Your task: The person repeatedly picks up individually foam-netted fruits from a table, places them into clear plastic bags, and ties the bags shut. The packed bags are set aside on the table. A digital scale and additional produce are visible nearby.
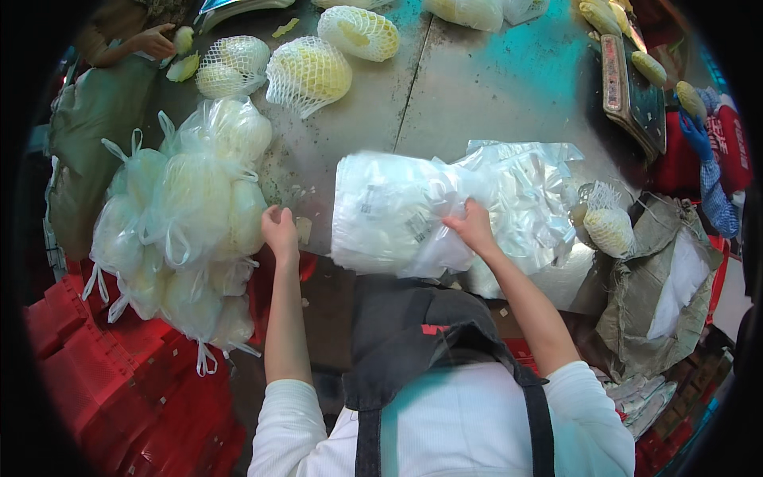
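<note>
A stack of clear plastic bags point(387, 208) lies on the metal table point(471, 89) in front of me. My right hand point(474, 226) rests on its right part, with thumb and fingers pinching the top film. More crumpled clear bags point(530, 203) lie just to the right. My left hand point(280, 229) is bent with fingertips near each other, beside the heap of tied plastic bags holding pale yellow fruit point(197, 191); whether it touches them or holds anything I cannot tell. Beyond the heap sit yellow fruits in white foam nets point(310, 68), one of them point(357, 33) farther back.
Red plastic crates point(107, 369) stand under the bagged heap. At the right are a netted fruit point(608, 220), an open grey-green sack point(661, 298), a tray-like scale point(635, 95) and a person's blue-gloved hand point(694, 134). Another person's hand point(155, 42) is at the upper left.
</note>
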A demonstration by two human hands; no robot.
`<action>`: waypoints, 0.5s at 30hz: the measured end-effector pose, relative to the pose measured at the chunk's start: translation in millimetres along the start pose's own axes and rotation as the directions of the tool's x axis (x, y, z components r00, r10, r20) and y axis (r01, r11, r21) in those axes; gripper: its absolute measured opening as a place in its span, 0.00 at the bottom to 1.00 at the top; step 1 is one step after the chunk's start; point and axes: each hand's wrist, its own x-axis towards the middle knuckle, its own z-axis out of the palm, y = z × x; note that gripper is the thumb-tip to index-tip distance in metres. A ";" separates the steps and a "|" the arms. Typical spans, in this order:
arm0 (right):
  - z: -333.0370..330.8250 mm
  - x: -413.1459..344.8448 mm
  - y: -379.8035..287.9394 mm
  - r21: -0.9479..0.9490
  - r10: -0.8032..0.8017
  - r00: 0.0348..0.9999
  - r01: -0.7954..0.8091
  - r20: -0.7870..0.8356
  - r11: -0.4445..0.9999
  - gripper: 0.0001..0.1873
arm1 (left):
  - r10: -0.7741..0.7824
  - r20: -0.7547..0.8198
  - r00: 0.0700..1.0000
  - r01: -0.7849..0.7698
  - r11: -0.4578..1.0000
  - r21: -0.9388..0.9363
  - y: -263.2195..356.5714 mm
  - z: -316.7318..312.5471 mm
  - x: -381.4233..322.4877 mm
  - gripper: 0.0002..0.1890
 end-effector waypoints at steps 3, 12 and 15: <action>15.5 -1.7 38.1 -0.361 -0.211 0.964 0.140 -0.164 0.922 0.14 | 0.672 0.069 0.737 -0.667 0.708 0.232 26.0 17.4 -50.9 0.16; -117.8 -31.3 19.8 0.385 0.076 0.752 0.245 -0.654 0.890 0.06 | 0.437 0.745 0.504 -0.860 0.181 0.476 -6.7 79.6 -124.6 0.39; -188.0 -62.8 -27.3 0.399 -0.014 0.729 0.391 -0.684 0.829 0.06 | 0.433 0.742 0.511 -0.856 0.185 0.482 2.3 79.7 -131.7 0.41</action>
